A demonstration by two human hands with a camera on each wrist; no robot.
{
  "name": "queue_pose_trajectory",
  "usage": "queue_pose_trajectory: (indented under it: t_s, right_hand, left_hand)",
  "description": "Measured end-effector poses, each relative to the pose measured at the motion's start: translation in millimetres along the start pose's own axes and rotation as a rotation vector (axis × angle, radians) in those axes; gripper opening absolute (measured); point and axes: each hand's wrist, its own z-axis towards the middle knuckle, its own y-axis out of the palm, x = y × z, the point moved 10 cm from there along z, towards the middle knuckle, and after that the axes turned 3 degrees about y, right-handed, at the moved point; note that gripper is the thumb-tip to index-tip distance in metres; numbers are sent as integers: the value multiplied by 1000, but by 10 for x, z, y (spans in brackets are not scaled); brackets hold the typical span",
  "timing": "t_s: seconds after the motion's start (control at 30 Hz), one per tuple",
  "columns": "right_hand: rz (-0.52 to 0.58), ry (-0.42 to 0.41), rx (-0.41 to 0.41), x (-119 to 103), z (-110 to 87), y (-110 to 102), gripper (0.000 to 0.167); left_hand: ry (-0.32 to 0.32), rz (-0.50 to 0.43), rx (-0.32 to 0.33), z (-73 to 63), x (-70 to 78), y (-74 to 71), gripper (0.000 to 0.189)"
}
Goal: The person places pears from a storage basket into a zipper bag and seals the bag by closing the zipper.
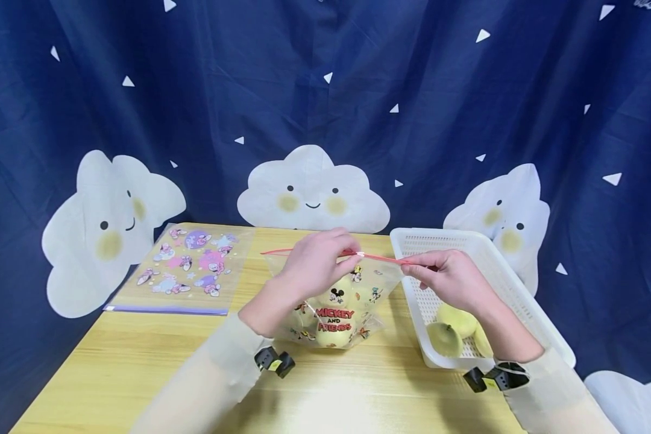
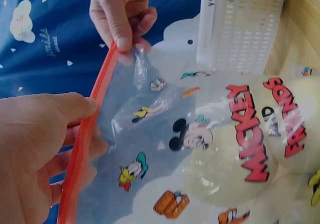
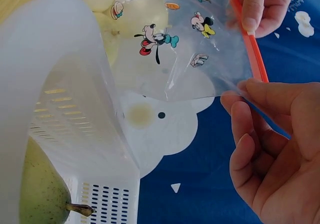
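Observation:
A clear zip bag (image 1: 333, 301) printed with cartoon figures and red lettering stands on the table with several pale yellow fruits in it. Its red zip strip (image 2: 86, 149) runs along the top edge. My left hand (image 1: 317, 259) pinches that strip near the white slider (image 1: 360, 254), thumb on one side and fingers behind. At the strip's right end, the thumb and index finger of my right hand (image 1: 452, 277) pinch the corner; its other fingers are loosely curled in the right wrist view.
Just right of the bag is a white perforated basket (image 1: 412, 301) with several yellow-green pears (image 1: 445, 339) at its near end. A second zip bag (image 1: 187, 268), flat with pink and purple prints, lies back left. Behind the table (image 1: 141, 361) hangs a blue curtain (image 1: 325, 108).

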Motion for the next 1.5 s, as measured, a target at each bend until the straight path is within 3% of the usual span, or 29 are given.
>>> queue_pose_trajectory:
  t_s: [0.33,1.5]
  right_hand:
    - [6,2,-1,7,-10,5,19]
    - [10,32,-12,81,-1,30,18]
  left_hand:
    - [-42,-9,33,-142,-199,-125,13]
    - [-120,-225,101,-549,-757,-362,10]
